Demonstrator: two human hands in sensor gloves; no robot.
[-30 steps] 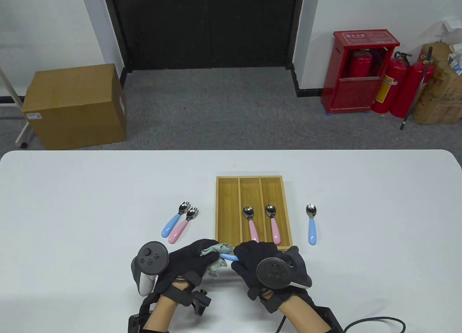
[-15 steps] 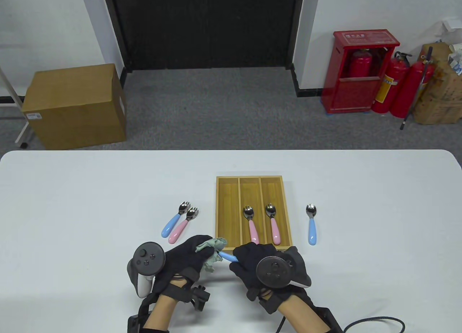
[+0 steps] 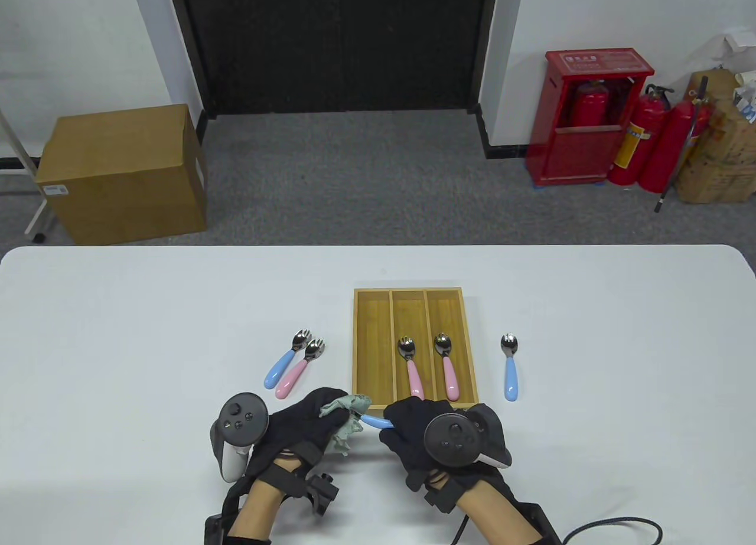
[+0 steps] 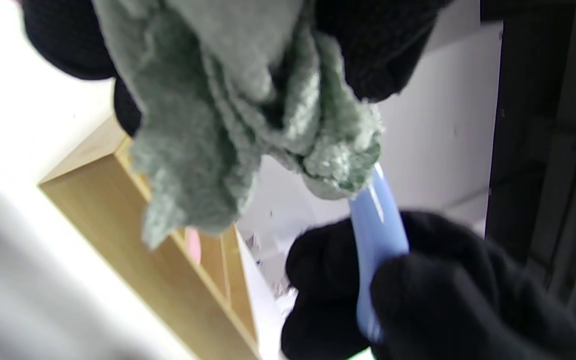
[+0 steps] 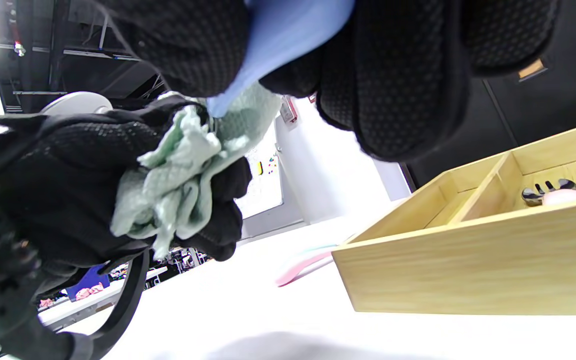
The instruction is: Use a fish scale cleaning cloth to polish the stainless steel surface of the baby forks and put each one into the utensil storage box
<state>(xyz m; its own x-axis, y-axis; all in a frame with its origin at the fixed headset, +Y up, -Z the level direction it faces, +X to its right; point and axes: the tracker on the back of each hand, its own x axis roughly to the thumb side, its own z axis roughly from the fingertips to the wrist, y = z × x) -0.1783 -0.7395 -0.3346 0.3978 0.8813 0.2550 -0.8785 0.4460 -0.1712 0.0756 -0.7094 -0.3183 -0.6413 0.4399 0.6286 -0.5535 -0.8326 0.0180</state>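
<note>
1. My left hand (image 3: 307, 421) has the green cleaning cloth (image 3: 345, 418) bunched in its grip, fingers curled round it, just near-left of the utensil storage box (image 3: 413, 294).
2. My right hand (image 3: 413, 427) pinches the blue handle of the baby fork (image 3: 373, 420) at the box's near edge; the fork's steel end is buried in the cloth.
3. In the box: a pink fork (image 3: 410, 362) in the middle compartment, a pink spoon (image 3: 447, 362) in the right one.
4. On the counter (image 3: 118, 332), a blue fork (image 3: 286, 361) and another pink fork (image 3: 300, 369) lie left of the box, touching; a blue spoon (image 3: 510, 365) lies to its right.
</note>
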